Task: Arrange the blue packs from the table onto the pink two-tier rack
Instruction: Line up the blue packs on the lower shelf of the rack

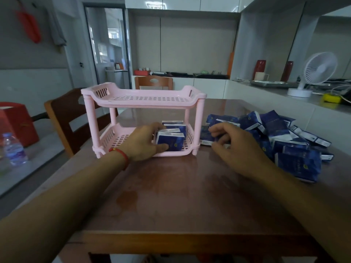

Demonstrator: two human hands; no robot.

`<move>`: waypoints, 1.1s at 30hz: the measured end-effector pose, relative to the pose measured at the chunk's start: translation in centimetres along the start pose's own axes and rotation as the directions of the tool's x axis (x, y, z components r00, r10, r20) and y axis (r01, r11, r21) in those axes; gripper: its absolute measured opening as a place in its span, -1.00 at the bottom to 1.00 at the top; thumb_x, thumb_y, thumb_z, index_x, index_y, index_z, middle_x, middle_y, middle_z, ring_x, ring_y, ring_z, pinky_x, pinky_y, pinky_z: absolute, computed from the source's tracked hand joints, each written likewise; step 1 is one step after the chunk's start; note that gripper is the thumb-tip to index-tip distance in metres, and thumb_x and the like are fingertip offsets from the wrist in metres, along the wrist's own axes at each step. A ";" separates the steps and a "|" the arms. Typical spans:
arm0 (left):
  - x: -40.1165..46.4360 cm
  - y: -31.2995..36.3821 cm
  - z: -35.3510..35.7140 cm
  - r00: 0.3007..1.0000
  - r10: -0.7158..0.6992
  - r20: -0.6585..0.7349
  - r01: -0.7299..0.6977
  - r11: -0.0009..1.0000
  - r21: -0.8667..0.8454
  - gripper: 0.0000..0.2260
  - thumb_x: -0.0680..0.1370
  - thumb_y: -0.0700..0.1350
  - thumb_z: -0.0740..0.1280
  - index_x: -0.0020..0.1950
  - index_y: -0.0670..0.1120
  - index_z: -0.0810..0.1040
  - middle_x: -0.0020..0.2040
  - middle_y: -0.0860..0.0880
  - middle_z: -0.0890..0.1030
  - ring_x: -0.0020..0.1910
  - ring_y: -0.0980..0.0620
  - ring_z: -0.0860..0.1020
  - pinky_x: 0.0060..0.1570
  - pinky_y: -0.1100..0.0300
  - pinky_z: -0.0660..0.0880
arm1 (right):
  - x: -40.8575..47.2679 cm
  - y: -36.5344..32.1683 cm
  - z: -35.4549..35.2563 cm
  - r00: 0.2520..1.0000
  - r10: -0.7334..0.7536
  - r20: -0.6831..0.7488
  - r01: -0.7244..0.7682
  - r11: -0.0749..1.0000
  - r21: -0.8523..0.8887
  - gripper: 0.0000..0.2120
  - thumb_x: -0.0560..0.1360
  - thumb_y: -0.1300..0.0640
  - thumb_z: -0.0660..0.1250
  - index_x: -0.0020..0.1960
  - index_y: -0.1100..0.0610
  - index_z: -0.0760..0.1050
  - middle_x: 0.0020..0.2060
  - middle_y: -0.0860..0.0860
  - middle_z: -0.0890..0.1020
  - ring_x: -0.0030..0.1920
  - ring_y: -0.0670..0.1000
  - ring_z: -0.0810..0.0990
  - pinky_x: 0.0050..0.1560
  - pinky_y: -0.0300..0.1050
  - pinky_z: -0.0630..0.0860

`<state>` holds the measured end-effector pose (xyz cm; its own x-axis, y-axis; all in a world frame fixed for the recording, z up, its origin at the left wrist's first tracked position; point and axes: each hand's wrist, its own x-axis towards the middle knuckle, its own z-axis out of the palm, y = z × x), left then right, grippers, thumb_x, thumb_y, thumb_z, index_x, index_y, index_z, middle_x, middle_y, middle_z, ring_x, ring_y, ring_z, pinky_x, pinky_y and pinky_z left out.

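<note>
The pink two-tier rack (144, 99) stands on the wooden table, its top tier bare. On the right end of its lower tier stand three blue packs; my left hand (142, 143) grips the front blue pack (171, 142) there, thumb on its face. A pile of several blue packs (281, 137) lies on the table right of the rack. My right hand (233, 147) reaches into the pile's left edge, fingers curled around a flat blue pack (206, 136) lying beside the rack's right leg.
Wooden chairs stand at the table's left (62, 118) and far side (153, 82). A water bottle (14, 149) and a red box (15, 122) sit at the left. A white fan (311, 73) is on the counter at right. The table's near edge (171, 238) is close.
</note>
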<state>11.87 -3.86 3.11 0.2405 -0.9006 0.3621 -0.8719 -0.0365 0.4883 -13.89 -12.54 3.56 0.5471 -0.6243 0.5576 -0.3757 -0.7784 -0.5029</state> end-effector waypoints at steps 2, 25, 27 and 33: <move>1.1 -0.2 0.0 0.999 -0.004 0.043 0.006 0.999 -0.033 -0.57 0.42 -0.06 0.53 0.26 0.01 0.52 0.09 0.04 0.63 -0.03 0.06 0.61 0.02 0.24 0.50 | 1.9 -0.2 0.8 0.996 0.079 -0.044 -0.078 0.997 0.030 -0.71 0.50 0.24 0.35 0.21 0.08 0.53 0.03 -0.06 0.61 -0.13 -0.06 0.61 -0.12 -0.28 0.51; 4.3 0.1 1.2 0.981 -0.082 0.175 0.107 0.985 -0.136 -0.35 0.38 -0.16 0.58 0.41 -0.07 0.41 0.21 0.01 0.53 0.08 0.01 0.55 0.27 0.03 0.50 | 6.4 0.4 6.7 0.889 0.348 0.297 -0.456 0.619 0.639 -0.43 0.57 -0.42 -0.11 0.11 -0.13 0.54 0.22 -0.03 0.66 0.24 0.01 0.60 0.42 0.16 0.37; 4.3 0.0 1.4 0.985 -0.066 0.157 0.090 0.985 -0.150 -0.35 0.37 -0.15 0.58 0.41 -0.07 0.42 0.26 -0.02 0.55 0.09 0.00 0.56 0.26 0.04 0.51 | 6.3 0.4 6.8 0.888 0.354 0.294 -0.458 0.621 0.636 -0.40 0.54 -0.46 -0.09 0.19 -0.13 0.52 0.25 -0.02 0.64 0.26 0.01 0.59 0.43 0.19 0.37; 3.8 -0.2 1.6 0.990 -0.060 0.130 0.082 0.982 -0.171 -0.35 0.36 -0.12 0.59 0.40 -0.04 0.42 0.24 0.00 0.56 0.03 0.03 0.56 0.19 0.12 0.52 | 6.1 0.4 6.7 0.894 0.352 0.277 -0.445 0.619 0.647 -0.28 0.44 -0.52 -0.02 0.36 -0.11 0.46 0.27 -0.02 0.63 0.27 0.02 0.59 0.43 0.21 0.37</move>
<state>12.31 -8.01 3.13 0.2353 -0.9453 0.2258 -0.7634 -0.0359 0.6450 -5.70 -16.23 2.29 0.5642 -0.8140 0.1380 0.0081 -0.1617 -0.9868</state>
